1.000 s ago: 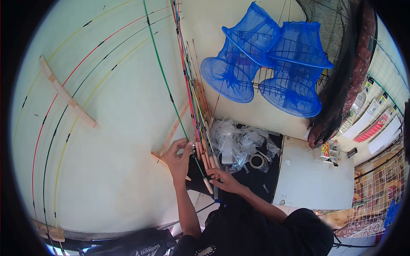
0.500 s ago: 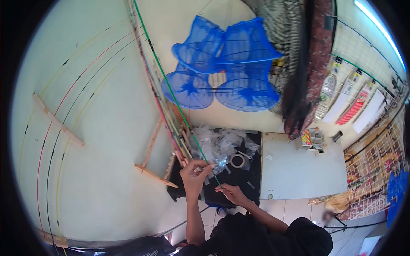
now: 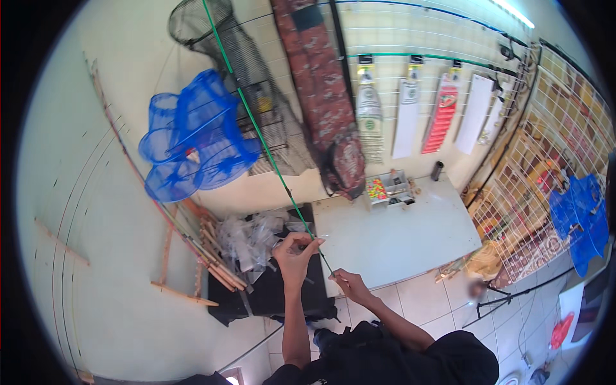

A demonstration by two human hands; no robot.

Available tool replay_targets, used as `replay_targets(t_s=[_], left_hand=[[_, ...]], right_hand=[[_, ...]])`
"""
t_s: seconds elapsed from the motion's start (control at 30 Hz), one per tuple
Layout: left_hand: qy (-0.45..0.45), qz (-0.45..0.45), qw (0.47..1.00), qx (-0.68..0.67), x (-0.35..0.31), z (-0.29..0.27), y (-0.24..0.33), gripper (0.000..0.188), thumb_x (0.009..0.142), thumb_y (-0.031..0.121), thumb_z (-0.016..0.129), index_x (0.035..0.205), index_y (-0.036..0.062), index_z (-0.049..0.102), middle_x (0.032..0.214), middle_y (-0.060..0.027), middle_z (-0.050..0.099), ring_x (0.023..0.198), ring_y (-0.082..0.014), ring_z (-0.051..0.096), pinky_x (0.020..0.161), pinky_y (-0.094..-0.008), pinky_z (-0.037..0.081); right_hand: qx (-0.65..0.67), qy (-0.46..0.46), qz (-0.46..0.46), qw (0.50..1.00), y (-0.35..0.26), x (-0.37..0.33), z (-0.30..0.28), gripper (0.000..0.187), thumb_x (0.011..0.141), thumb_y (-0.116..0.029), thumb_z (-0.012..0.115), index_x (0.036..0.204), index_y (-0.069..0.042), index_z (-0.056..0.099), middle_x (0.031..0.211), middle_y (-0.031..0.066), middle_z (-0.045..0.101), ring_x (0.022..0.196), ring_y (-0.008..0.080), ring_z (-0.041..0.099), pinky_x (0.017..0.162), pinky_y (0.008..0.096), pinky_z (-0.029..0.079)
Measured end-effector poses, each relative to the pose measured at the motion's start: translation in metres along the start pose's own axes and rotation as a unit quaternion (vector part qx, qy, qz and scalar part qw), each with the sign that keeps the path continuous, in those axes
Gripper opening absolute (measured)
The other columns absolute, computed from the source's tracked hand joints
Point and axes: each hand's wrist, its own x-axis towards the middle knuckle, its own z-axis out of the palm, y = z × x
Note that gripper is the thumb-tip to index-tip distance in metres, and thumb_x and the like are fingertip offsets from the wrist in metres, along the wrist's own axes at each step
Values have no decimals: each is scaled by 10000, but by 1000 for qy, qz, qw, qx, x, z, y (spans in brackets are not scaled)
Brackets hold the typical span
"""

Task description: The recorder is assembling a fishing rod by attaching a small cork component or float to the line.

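Note:
A thin green fishing rod point(image 3: 271, 157) with dark bands slants from the top of the view down to my hands. My left hand point(image 3: 294, 262) is curled, with thumb and fingertip pinched together at the rod. A small clear scrap shows by those fingertips, too small to name. Lower down, my right hand point(image 3: 351, 286) pinches the rod's bottom end between thumb and fingers. Behind my left hand, crumpled clear plastic bags point(image 3: 247, 240) lie on a black-covered table point(image 3: 224, 305).
A white tabletop point(image 3: 391, 234) adjoins on the right, carrying a compartment box point(image 3: 391, 189) with colourful small pieces. Bundled rods and a wooden rack point(image 3: 186, 294) lean at left. Blue nets point(image 3: 192, 138), a camouflage rod bag point(image 3: 321, 83) and wire grids point(image 3: 545, 199) hang around.
My view has swung to the right, so nets, tables and rack appear further left. Both hands keep their places on the green rod.

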Motion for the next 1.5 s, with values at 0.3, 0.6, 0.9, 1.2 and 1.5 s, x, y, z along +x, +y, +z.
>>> replay_targets(t_s=[0.3, 0.6, 0.9, 1.2, 1.5], left_hand=[[-82, 28, 996, -6, 19, 130, -26, 193, 808, 32, 751, 973, -43, 682, 855, -94, 697, 796, -121, 669, 674, -257, 575], [-119, 18, 993, 13, 49, 193, -51, 193, 842, 67, 727, 1004, -28, 679, 886, -81, 690, 790, -127, 673, 662, -270, 585], [-117, 1, 993, -6, 104, 233, -93, 210, 872, 92, 702, 1021, -50, 663, 914, -99, 692, 791, -130, 673, 666, -266, 581], [-101, -13, 994, -29, 145, 255, -139, 218, 871, 83, 701, 1037, -51, 657, 920, -109, 693, 791, -140, 677, 656, -263, 575], [-90, -1, 996, 23, 161, 262, -151, 212, 879, 57, 691, 1069, -24, 639, 907, -49, 661, 786, -97, 654, 673, -230, 549]], right_hand=[[-57, 117, 40, 991, 25, -14, -105, 150, 932, -109, 605, 1004, 18, 636, 914, 119, 684, 882, 193, 674, 720, 333, 593], [-90, 179, 17, 980, 61, 9, -148, 150, 914, -154, 629, 970, -14, 629, 852, 141, 702, 805, 277, 707, 719, 370, 567], [-195, 178, 77, 961, 89, 59, -198, 168, 899, -232, 656, 1022, -120, 636, 871, 83, 727, 781, 273, 718, 658, 360, 550], [-226, 128, 112, 959, 119, 93, -226, 179, 886, -280, 669, 1014, -155, 651, 855, 69, 729, 743, 248, 714, 640, 357, 540], [-132, 115, 79, 981, 128, 110, -239, 144, 891, -115, 638, 1027, -72, 650, 884, 129, 719, 791, 280, 720, 696, 350, 552]])
